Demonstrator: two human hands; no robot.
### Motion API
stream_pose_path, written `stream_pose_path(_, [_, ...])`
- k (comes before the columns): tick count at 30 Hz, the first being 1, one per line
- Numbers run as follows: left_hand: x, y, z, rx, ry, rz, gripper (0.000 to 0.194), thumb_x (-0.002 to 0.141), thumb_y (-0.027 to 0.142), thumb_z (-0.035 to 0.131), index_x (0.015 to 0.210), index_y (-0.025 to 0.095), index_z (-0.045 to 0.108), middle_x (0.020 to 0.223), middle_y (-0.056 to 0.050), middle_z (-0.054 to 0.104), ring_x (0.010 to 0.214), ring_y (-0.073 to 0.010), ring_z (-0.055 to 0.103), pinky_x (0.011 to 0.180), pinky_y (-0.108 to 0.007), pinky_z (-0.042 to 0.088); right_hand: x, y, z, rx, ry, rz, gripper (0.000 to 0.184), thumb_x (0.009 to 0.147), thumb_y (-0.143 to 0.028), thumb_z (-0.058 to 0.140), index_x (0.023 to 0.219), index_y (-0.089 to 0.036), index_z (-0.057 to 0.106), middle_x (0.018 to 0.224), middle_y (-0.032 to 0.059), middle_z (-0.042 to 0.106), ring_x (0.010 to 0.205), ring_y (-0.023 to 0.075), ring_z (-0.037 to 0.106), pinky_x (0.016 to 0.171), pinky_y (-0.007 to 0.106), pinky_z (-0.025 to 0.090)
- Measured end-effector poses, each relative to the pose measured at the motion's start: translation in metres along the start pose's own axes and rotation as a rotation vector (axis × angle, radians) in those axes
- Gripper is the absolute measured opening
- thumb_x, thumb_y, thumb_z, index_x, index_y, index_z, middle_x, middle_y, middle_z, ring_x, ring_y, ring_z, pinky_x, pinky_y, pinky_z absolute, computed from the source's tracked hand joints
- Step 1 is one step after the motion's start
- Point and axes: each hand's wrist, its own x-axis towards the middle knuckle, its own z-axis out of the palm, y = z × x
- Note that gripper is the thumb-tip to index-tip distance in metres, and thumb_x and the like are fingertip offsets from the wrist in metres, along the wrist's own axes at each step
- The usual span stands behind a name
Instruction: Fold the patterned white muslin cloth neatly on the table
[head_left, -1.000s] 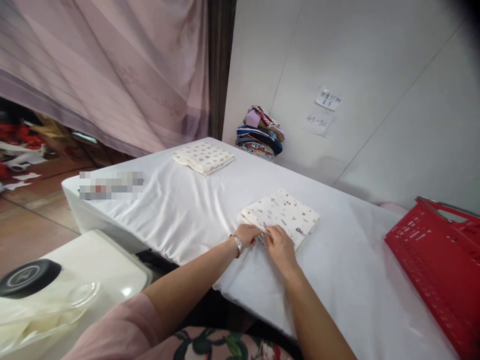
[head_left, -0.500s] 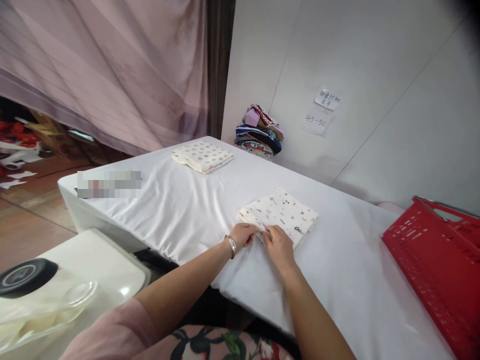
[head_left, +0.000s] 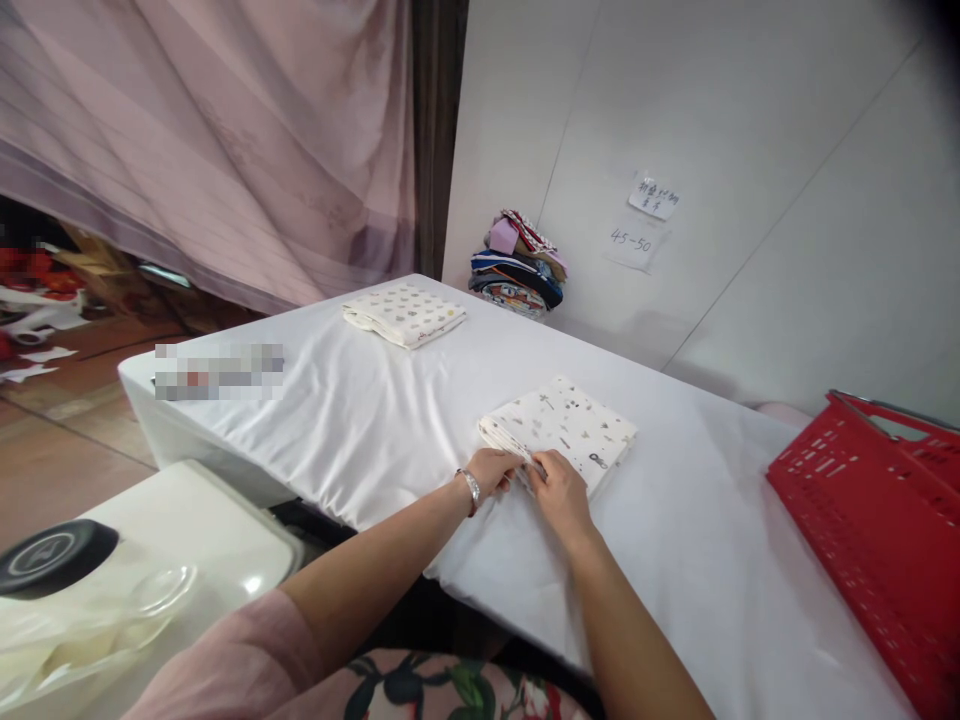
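A folded white cloth with small printed figures lies on the white-covered table. My left hand, with a silver watch on the wrist, pinches the cloth's near edge with closed fingers. Right beside it, my right hand also grips that near edge with curled fingers. The two hands almost touch. A second folded cloth with a dotted print rests at the far end of the table, away from both hands.
A red plastic basket sits at the table's right end. A pile of coloured clothes stands against the white wall at the back. A pink curtain hangs at left. A white appliance stands at lower left.
Both hands stay on the near edge of the folded cloth. Only the camera has shifted slightly.
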Motion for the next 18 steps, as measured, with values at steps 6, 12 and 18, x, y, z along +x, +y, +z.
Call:
stream_pose_path(6, [-0.0004, 0.0004, 0.0002, 0.015, 0.003, 0.015, 0.023, 0.075, 0.024, 0.051, 0.054, 0.016, 0.047, 0.044, 0.005, 0.043, 0.037, -0.0063, 0.039, 0.037, -0.02, 0.021, 0.0008, -0.002, -0.0027, -0.01, -0.047, -0.005, 0.013, 0.083, -0.025, 0.049, 0.093, -0.02, 0.057, 0.087, 0.0026, 0.059, 0.084, 0.0168, 0.054, 0.074, 0.027, 0.04])
stream_pose_path(12, [0.0004, -0.0021, 0.0013, 0.022, 0.011, 0.069, 0.028, 0.075, 0.022, 0.051, 0.048, 0.016, 0.045, 0.038, 0.006, 0.04, 0.034, -0.0058, 0.034, 0.037, -0.02, 0.022, 0.0006, -0.0027, -0.0008, -0.105, -0.079, -0.032, 0.019, 0.081, -0.026, 0.052, 0.099, -0.019, 0.055, 0.092, 0.0054, 0.058, 0.089, 0.0196, 0.053, 0.074, 0.028, 0.041])
stream_pose_path(18, [-0.0033, -0.003, -0.0012, -0.029, 0.031, 0.094, 0.025, 0.076, 0.022, 0.053, 0.053, 0.016, 0.047, 0.038, 0.006, 0.041, 0.035, -0.0057, 0.037, 0.037, -0.019, 0.025, 0.0003, -0.0016, 0.0009, -0.122, -0.045, -0.001, 0.016, 0.084, -0.021, 0.046, 0.095, -0.02, 0.057, 0.087, 0.004, 0.058, 0.083, 0.0178, 0.054, 0.071, 0.027, 0.039])
